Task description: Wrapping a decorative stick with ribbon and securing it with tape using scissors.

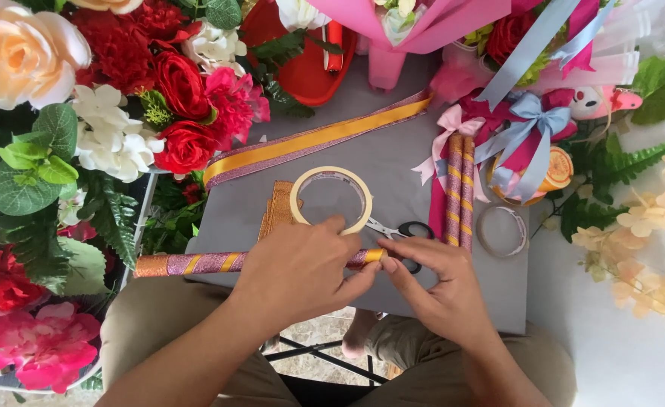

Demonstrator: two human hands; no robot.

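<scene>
left hand (298, 271): grips one ribbon-wrapped stick (197, 264) on grey tabletop (392, 173)
right hand (441, 283): pinches stick's end
finished sticks (460, 192): two
tape rolls (331, 200): two
scissors (400, 230): one

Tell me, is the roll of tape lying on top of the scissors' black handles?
No, the tape roll lies flat on the grey board, left of the scissors, whose black handles sit clear of it.

Ribbon-wrapped stick (197, 264): its middle is hidden under the left hand (298, 271).
Scissors (404, 234): blades hidden behind the tape roll (331, 200), lower handle behind the right hand (438, 290).
Pink bouquet wrap (423, 22): cut off by the top edge.
Gold strips (276, 207): partly covered, number unclear.
Worktop (392, 169): near edge hidden by both hands.
</scene>
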